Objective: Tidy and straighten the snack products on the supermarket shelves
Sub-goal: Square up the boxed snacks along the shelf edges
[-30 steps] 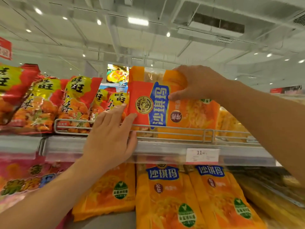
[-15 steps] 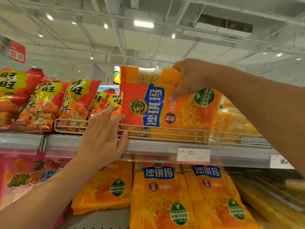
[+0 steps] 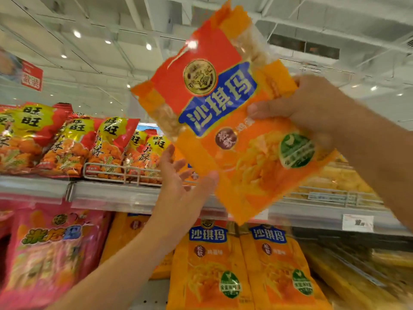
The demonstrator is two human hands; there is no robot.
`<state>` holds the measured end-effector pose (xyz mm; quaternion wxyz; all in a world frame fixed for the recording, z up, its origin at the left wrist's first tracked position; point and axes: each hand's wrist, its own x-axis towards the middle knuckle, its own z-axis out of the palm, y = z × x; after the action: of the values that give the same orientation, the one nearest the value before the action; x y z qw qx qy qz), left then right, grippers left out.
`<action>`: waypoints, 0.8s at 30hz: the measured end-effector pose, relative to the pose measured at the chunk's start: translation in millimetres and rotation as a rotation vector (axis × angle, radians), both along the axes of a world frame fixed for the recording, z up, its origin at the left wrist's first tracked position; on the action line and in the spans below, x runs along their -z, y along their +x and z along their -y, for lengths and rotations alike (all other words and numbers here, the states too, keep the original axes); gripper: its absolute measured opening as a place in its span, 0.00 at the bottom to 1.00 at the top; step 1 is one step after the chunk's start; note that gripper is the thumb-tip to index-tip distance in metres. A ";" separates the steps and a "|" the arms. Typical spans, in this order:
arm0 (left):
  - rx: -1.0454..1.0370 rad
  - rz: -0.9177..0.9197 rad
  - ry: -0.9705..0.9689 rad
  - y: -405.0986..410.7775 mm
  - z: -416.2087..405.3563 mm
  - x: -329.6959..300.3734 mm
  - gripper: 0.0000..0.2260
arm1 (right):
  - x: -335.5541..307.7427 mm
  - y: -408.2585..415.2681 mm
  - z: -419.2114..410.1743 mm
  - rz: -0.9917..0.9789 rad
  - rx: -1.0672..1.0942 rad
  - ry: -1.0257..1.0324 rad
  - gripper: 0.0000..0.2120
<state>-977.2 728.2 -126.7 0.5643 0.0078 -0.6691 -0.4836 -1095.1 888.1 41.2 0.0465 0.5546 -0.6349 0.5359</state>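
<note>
Above top shelf (image 3: 138, 195) | right hand (image 3: 312, 108) is gripping orange snack bag (image 3: 234, 121), tilted in air, clear of shelf | left hand (image 3: 178, 189) is reaching up, fingers spread, holding nothing, thumb near bag's lower edge | bag not yet reseated; red-yellow bags (image 3: 67, 142) leaning unevenly, likely left to straighten

- The orange packet (image 3: 225, 121) gripped by the right hand (image 3: 312, 108) bears 沙琪玛 in white on a blue band, with 松软 in a dark round badge just below it; the gold seal above the band and the green badge are too blurred to read.
- Below both hands, two orange packets (image 3: 210, 265) on the lower shelf each show 沙琪玛 and 松软.
- Left of the left hand (image 3: 178, 191), the red-and-yellow bags (image 3: 67, 142) carry 旺旺.
- Under the right hand, the white price tag (image 3: 357, 223) is illegible.
</note>
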 end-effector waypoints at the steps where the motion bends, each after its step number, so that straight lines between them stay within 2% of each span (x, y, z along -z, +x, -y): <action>1: 0.043 -0.024 0.009 5.6 -2.9 3.3 0.41 | 16.8 4.7 1.4 0.098 -0.063 0.016 0.27; 5: 0.045 -0.012 0.027 51.0 3.7 41.6 0.47 | 98.2 28.3 14.2 0.444 -0.210 -0.010 0.27; 9: 0.063 0.137 0.080 107.6 26.1 104.5 0.44 | 193.8 64.1 32.0 0.685 -0.308 -0.070 0.24; 14: 0.081 0.287 0.176 166.3 49.6 179.3 0.41 | 288.8 117.1 60.0 0.805 -0.109 -0.063 0.33; 18: 0.047 0.405 0.303 196.6 67.7 220.0 0.46 | 338.1 143.5 78.1 0.894 -0.072 -0.023 0.29; 22: -0.040 0.437 0.409 204.0 77.2 240.5 0.42 | 359.1 146.6 93.4 1.081 -0.066 0.028 0.27; 24: -0.063 0.468 0.404 203.3 80.6 243.3 0.43 | 357.9 142.0 103.2 1.124 -0.081 0.031 0.27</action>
<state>-773.9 647.6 -370.0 0.3966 0.2517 -0.6706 -0.5742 -953.1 784.9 -316.7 -0.3277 0.2083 -0.5479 0.7410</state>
